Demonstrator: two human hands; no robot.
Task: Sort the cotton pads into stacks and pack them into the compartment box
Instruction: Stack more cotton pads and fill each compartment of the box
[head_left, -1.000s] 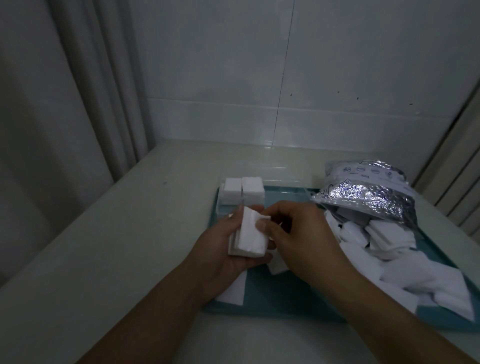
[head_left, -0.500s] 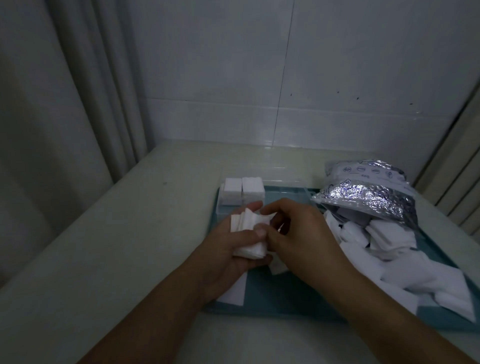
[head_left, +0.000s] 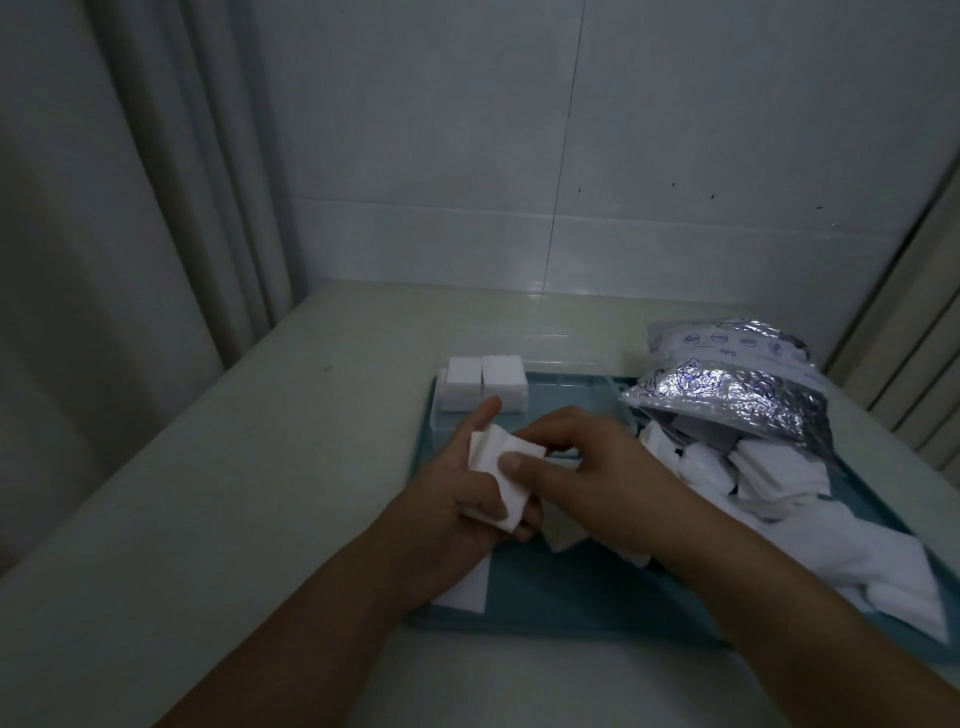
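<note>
My left hand (head_left: 447, 499) holds a small stack of white cotton pads (head_left: 497, 475) above the left part of the teal tray (head_left: 561, 597). My right hand (head_left: 587, 467) pinches the stack's top pad with thumb and fingers. Behind the hands stands the clear compartment box (head_left: 571, 384), with two white pad stacks (head_left: 483, 382) in its left compartments. A heap of loose cotton pads (head_left: 810, 499) spreads over the right of the tray. One single pad (head_left: 467, 587) lies flat on the tray under my left wrist.
A crinkled silver foil bag (head_left: 737, 384) lies open at the tray's back right, pads spilling from it. The tray sits on a pale table (head_left: 234, 493) in a corner, tiled wall behind, curtain (head_left: 156, 208) at the left.
The stack has tilted and sunk a little in my left hand. My right thumb has slid onto its top pad; both hands stay over the tray's left part.
</note>
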